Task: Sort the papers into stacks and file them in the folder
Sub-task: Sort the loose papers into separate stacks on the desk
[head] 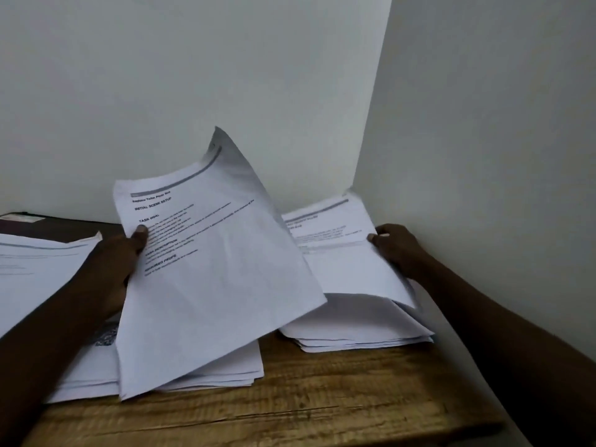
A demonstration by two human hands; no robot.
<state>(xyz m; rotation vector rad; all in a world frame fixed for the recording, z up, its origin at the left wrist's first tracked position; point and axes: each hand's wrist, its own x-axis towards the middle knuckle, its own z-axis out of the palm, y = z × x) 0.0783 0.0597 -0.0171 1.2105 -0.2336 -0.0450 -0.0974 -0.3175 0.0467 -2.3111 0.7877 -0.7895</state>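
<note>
- Head view, looking down at your wooden table [306,398]: bare wood runs along the table's front edge, nearest you.
- Just behind that edge, on the table's left half, a middle stack [225,372] of white papers lies flat.
- Over that stack, your left hand [119,259] pinches a single printed sheet [219,269], thumb on the printed face and fingers behind it. The sheet is raised off the table and tilted, with its lower corner hanging over the stack. The heading "TASK GOAL" can be read.
- On the table's right half sits a right stack [354,330]. Your right hand [396,250] grips the right edge of its upper sheets [338,269], thumb on top, holding them up so a shadowed gap shows beneath.
- At the table's far left lies a third stack [38,269], its edges slightly uneven.
- At the table's back left, against the wall, a dark folder [64,225] lies flat, partly covered by the third stack.
- Judging by this, sorting is well under way: three stacks exist and one sheet is not yet placed. Filing looks not yet begun, since no papers can be seen in the folder.
</note>
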